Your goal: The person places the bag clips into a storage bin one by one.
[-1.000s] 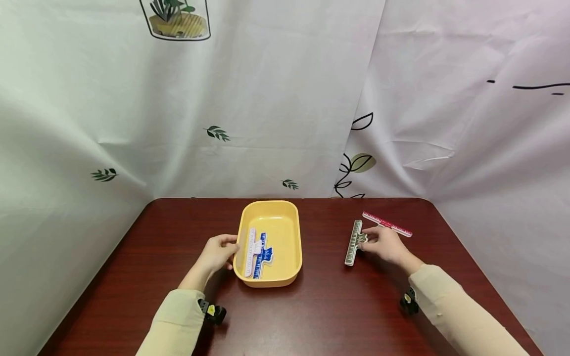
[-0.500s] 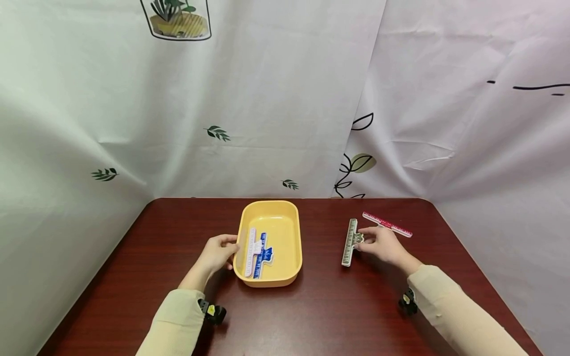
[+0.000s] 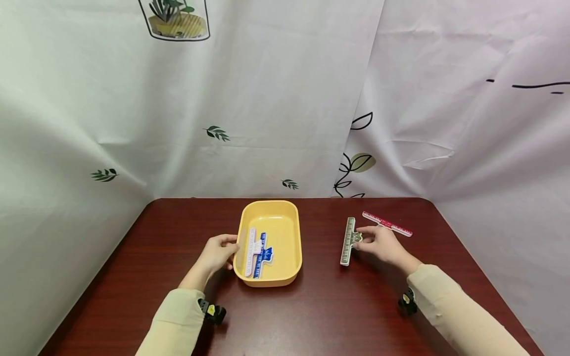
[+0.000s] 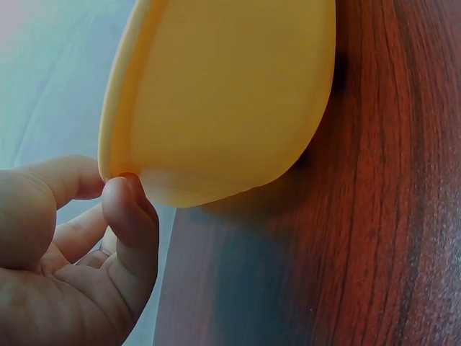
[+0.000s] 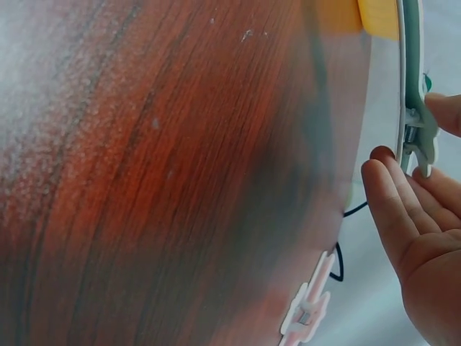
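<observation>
My left hand [image 3: 218, 253] pinches the left rim of a yellow plastic tray [image 3: 287, 242]; in the left wrist view the thumb [image 4: 130, 216] lies against the tray wall [image 4: 223, 108]. In the tray lie a pale pink ruler clip [image 3: 250, 253] and a blue ruler clip [image 3: 267, 254], side by side. On the right, my right hand [image 3: 385, 245] pinches a dark green ruler clip [image 3: 348, 242] by its handle. The right wrist view shows this green clip [image 5: 415, 58] edge-on, its spring visible, thumb and fingers at the handle.
A red ruler clip [image 3: 387, 224] lies on the dark red wooden table [image 3: 320, 306], just behind the right hand. White patterned cloth [image 3: 267, 99] hangs behind the table and along its sides. Each wrist wears a small black camera [image 3: 213, 312].
The right hand and the green clip have shifted slightly left, and the clip now stands more upright in the head view. The left hand and tray have stayed put.
</observation>
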A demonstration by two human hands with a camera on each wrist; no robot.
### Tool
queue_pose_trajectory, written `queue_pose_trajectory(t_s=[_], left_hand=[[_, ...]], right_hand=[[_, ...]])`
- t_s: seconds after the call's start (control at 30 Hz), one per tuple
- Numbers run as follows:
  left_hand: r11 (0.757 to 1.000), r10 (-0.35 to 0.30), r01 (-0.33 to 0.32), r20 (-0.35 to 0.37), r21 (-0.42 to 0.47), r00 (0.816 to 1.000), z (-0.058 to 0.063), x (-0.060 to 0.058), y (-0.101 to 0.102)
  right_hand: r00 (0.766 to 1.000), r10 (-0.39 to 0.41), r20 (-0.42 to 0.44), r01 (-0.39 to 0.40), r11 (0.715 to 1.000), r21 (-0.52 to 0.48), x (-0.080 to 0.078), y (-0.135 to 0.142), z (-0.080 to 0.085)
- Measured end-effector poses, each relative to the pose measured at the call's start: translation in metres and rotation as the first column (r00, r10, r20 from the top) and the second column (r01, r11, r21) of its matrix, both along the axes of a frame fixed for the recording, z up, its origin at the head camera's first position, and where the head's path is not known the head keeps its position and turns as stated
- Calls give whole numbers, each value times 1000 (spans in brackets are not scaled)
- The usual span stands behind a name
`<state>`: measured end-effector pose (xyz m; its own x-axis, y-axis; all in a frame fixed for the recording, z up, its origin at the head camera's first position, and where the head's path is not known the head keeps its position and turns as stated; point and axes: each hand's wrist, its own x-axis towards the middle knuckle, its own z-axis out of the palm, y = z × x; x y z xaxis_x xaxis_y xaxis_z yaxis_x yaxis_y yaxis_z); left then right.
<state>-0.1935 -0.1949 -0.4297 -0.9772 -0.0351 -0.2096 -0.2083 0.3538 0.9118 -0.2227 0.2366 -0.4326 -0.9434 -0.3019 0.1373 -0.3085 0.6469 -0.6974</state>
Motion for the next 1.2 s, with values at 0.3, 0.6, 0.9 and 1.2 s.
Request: queue_pose_trajectory(t_s=[0.3, 0.6, 0.9, 1.2], left_hand=[[1000, 6, -6, -3, 2, 1000, -1, 0, -1], [1000, 12, -12, -4, 4, 1000, -1, 1, 1], [1000, 13, -13, 2, 10, 1000, -2, 2, 0], [999, 20, -20, 8, 25, 1000, -2, 2, 1]], right_hand=[[1000, -16, 4, 16, 1000, -10, 2, -2, 2], [1000, 1, -10, -1, 999, -40, 4, -5, 5], [1000, 0, -14, -1, 999, -52, 6, -9, 7], [1000, 2, -21, -3, 999, -48, 6, -13, 5]])
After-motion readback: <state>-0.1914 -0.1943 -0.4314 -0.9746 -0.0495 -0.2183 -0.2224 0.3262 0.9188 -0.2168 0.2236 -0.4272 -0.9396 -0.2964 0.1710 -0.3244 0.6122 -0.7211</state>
